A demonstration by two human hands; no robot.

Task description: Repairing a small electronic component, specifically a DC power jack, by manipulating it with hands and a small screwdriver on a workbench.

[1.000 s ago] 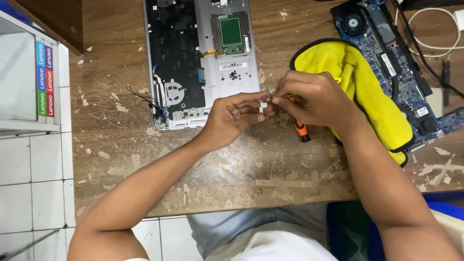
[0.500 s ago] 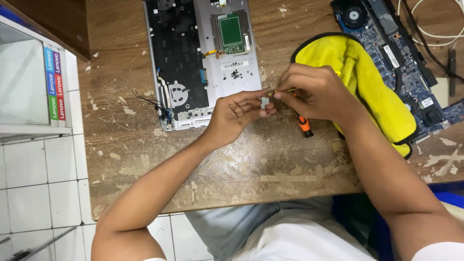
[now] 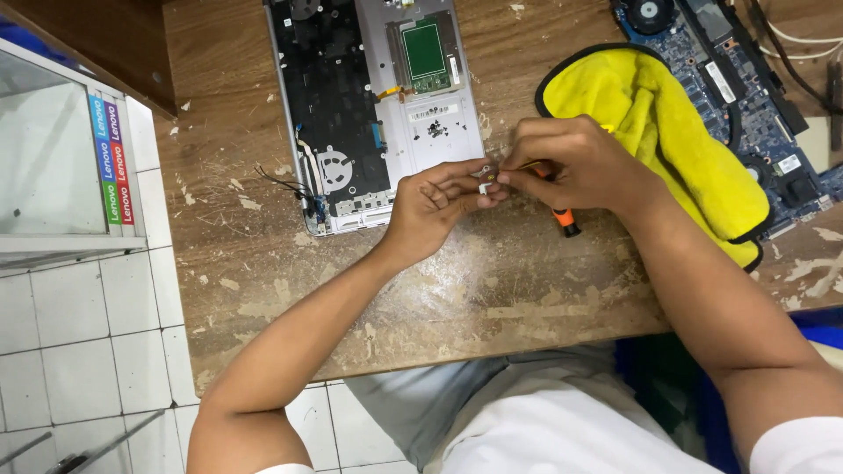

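Laptop teardown looks well advanced. The silver laptop base shell with its black keyboard underside lies open and face-down on the table, boards and cover already out of it; a cluster of tiny dark screws sits loose on its pale palm-rest panel. A blue circuit board with a round fan lies apart at the far right, partly under the yellow cloth. Reassembly, or further stripping, remains; which one I cannot tell.

Left hand: grip closed, fingertips pinching a small white part, held just above the table near the shell's front edge. Its exact kind is too small to make out.

Right hand: grip clenched around a slim screwdriver with an orange-and-black handle, whose handle end pokes out below the palm; the tip is hidden between the fingers, meeting the white part.

Materials: worn wooden table, scarred, with pale flakes of peeled finish. Soft yellow microfibre cloth with black edging, rumpled. Shell is smooth matt metal or plastic. Thin black wires trail from its left edge. White tiled floor below.
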